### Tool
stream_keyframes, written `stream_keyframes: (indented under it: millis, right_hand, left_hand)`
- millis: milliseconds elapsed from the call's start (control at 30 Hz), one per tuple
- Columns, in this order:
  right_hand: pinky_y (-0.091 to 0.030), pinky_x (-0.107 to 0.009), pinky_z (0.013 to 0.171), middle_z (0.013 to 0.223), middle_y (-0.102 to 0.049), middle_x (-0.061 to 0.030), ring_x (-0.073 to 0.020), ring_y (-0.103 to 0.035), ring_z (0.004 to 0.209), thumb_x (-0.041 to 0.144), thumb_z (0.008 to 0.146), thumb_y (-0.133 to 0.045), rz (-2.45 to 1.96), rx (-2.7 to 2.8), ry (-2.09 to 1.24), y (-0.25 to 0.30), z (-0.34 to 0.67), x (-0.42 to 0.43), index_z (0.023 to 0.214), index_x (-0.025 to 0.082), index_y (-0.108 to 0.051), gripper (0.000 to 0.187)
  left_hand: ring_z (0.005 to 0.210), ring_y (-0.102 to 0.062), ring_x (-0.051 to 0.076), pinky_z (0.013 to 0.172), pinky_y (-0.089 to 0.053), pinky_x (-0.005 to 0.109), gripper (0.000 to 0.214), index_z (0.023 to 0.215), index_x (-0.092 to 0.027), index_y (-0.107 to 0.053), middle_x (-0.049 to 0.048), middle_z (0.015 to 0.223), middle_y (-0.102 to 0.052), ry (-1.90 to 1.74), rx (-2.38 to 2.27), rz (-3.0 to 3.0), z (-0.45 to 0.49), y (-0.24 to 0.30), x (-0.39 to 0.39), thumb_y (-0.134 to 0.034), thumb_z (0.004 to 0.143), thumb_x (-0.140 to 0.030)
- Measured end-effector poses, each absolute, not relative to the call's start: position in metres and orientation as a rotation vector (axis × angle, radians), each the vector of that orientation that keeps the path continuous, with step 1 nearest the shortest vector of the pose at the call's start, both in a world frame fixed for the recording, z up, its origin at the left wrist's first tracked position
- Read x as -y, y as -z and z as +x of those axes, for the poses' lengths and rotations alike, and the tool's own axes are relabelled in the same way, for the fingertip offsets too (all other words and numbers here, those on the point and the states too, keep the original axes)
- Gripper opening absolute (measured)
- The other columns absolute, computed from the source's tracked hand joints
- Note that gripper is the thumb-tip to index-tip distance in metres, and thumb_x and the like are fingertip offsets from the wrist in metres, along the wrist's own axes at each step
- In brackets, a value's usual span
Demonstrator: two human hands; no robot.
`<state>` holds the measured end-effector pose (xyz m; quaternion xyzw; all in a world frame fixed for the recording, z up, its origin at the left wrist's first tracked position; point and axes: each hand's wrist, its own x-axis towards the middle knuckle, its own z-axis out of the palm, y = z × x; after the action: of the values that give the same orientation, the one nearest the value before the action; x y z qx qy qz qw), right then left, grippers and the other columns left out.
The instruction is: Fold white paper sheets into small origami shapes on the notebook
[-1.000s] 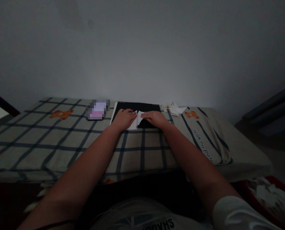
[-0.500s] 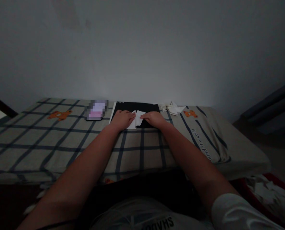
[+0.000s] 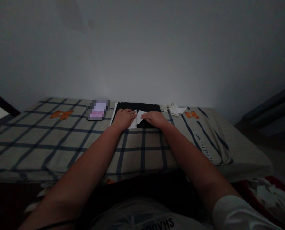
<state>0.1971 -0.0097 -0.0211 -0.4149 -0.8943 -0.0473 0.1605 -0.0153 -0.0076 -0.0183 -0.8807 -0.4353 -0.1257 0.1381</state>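
A small white paper [image 3: 138, 117] lies on a black board [image 3: 142, 107] at the far side of a bed covered with a checked sheet [image 3: 60, 140]. My left hand [image 3: 124, 117] presses its fingers down on the paper's left part. My right hand [image 3: 154, 118] lies on its right part, fingertips meeting the left hand's near the middle. Both hands' fingers are flat and close together on the paper. Most of the sheet of paper is hidden under them.
A blurred phone-like object [image 3: 98, 110] lies left of the board. Several folded white paper pieces [image 3: 174, 109] sit to its right by the wall. A red container with white scraps [image 3: 269, 195] stands at the lower right, on the floor.
Hardly anything differs; the hands stay on the paper with only slight finger shifts, and the view wobbles a little.
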Motion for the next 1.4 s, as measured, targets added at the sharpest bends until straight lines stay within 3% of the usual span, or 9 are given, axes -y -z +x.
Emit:
stream_keyframes:
  millis: [167,500,867,1067,1400]
  right_hand:
    - [-0.044,-0.031,0.091,0.115,-0.065,-0.0010,-0.0183,-0.058,0.108,0.027,0.089,-0.047,-1.198,2.540,0.158,0.0232,0.1968,0.0075,0.110,0.025,-0.065,0.028]
    - [-0.044,-0.030,0.090,0.118,-0.063,-0.0009,-0.0182,-0.057,0.110,0.024,0.089,-0.044,-1.226,2.563,0.187,0.0248,0.1948,0.0064,0.111,0.024,-0.065,0.030]
    - [-0.047,-0.031,0.079,0.112,-0.066,-0.0022,-0.0206,-0.061,0.101,0.027,0.089,-0.044,-1.360,2.575,0.206,0.0184,0.1948,0.0120,0.109,0.027,-0.066,0.030]
    - [-0.045,-0.030,0.086,0.118,-0.063,-0.0016,-0.0187,-0.058,0.106,0.031,0.090,-0.044,-1.274,2.554,0.188,0.0162,0.1946,0.0148,0.115,0.027,-0.062,0.032]
    - [-0.044,-0.031,0.088,0.114,-0.065,-0.0029,-0.0191,-0.057,0.108,0.026,0.089,-0.045,-1.277,2.540,0.157,0.0184,0.1965,0.0120,0.110,0.025,-0.066,0.030]
  left_hand:
    - [0.104,-0.056,0.022,0.082,-0.036,0.035,0.034,0.112,-0.026,-0.061,0.0071,0.107,-0.066,0.256,1.343,-2.567,-0.0158,0.0163,0.0065,-0.035,0.092,-0.038]
    - [0.110,-0.053,0.022,0.087,-0.034,0.037,0.036,0.118,-0.027,-0.057,0.0075,0.117,-0.062,0.264,1.390,-2.567,-0.0148,0.0163,0.0097,-0.034,0.092,-0.038]
    - [0.107,-0.054,0.023,0.085,-0.031,0.039,0.035,0.116,-0.029,-0.058,0.0069,0.112,-0.064,0.258,1.419,-2.542,-0.0146,0.0159,0.0091,-0.034,0.092,-0.039]
    - [0.107,-0.054,0.022,0.085,-0.032,0.038,0.035,0.115,-0.027,-0.059,0.0076,0.113,-0.064,0.294,1.414,-2.537,-0.0137,0.0197,0.0078,-0.033,0.093,-0.036]
    - [0.101,-0.058,0.023,0.081,-0.038,0.034,0.038,0.108,-0.023,-0.063,0.0086,0.104,-0.067,0.277,1.386,-2.524,-0.0130,0.0159,0.0106,-0.032,0.092,-0.039]
